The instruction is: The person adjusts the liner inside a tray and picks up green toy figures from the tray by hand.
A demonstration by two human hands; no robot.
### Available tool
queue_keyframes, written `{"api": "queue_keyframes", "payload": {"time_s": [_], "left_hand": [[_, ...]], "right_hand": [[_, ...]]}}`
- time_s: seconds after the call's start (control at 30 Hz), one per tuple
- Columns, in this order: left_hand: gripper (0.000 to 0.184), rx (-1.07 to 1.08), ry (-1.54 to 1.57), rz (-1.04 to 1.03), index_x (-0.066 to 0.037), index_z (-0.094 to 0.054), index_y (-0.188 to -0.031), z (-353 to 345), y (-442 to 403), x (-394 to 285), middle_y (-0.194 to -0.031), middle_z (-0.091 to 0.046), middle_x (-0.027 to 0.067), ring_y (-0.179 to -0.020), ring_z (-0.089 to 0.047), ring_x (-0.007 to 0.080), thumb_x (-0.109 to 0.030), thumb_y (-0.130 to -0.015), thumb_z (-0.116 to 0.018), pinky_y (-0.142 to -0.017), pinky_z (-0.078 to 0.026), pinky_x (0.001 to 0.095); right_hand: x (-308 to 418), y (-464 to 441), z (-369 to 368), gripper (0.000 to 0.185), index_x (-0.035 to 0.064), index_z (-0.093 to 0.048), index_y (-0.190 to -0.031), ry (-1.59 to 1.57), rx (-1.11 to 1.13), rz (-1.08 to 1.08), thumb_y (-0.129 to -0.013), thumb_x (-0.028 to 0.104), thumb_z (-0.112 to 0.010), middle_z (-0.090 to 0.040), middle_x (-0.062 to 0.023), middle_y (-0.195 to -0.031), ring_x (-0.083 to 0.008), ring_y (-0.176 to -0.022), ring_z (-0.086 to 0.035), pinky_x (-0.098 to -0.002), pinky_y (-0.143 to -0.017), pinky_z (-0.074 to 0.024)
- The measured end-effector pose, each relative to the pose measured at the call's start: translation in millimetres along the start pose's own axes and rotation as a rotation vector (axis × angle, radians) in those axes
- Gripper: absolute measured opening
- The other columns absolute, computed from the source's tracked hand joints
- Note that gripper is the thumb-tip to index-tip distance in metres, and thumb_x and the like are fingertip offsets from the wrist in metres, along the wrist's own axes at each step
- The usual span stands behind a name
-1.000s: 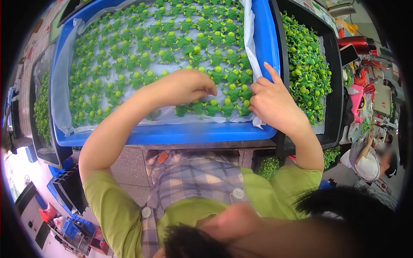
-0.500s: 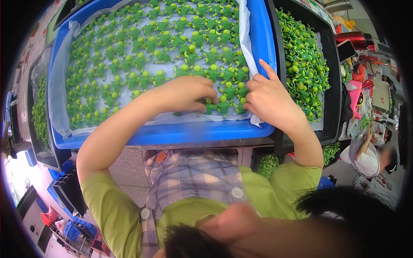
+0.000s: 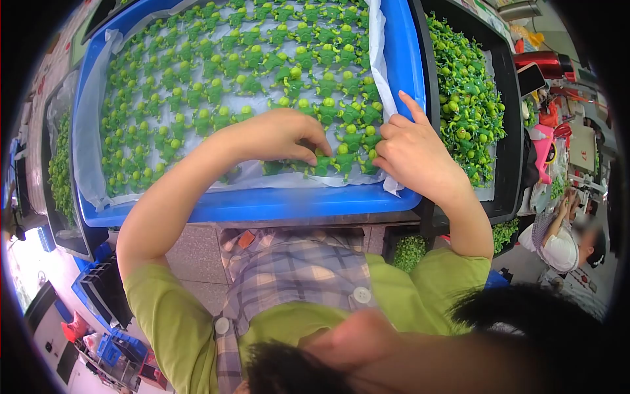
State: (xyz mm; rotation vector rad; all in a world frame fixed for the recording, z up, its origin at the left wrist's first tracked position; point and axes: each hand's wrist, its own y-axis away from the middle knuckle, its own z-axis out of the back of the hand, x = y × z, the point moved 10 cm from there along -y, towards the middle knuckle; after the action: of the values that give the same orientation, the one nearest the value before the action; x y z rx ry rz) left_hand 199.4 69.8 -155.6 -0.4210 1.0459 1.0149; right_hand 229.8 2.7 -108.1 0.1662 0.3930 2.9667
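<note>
Rows of small green turtle-like figures with lighter green heads lie on a white sheet inside a blue tray. Over the tray's near right part, my left hand is bent, thumb and fingertips closed around one small green turtle-like figure. My right hand rests by the right rim, at the sheet's folded edge. Its index finger points up while the other fingers curl in. Whatever is between those fingertips is hidden.
On the right stands a black tray heaped with green figures. Another dark tray with green pieces stands at the left. A phone lies beyond the right tray. Further right, a person in white sits working.
My left thumb and fingertips have shifted slightly, and a gap now shows between thumb and index finger. My right hand stays nearly in place. The view has moved a little.
</note>
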Motion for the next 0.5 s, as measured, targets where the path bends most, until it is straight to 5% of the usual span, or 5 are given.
{"api": "queue_keyframes", "payload": {"time_s": [0.5], "left_hand": [[0.015,-0.008,-0.099,0.020,-0.004,-0.063,-0.088,-2.5,-0.6,-2.2,-0.087,-0.060,0.0099,-0.085,-0.058,0.0274,-0.009,-0.076,-0.057,-0.075,-0.045,0.0366]], "right_hand": [[-1.0,0.1,-2.1,0.005,0.0085,-0.064,-0.062,0.054,0.018,0.001,-0.064,0.013,-0.066,-0.054,-0.0028,-0.066,-0.0178,-0.080,-0.053,-0.0442,-0.106,-0.0211]]}}
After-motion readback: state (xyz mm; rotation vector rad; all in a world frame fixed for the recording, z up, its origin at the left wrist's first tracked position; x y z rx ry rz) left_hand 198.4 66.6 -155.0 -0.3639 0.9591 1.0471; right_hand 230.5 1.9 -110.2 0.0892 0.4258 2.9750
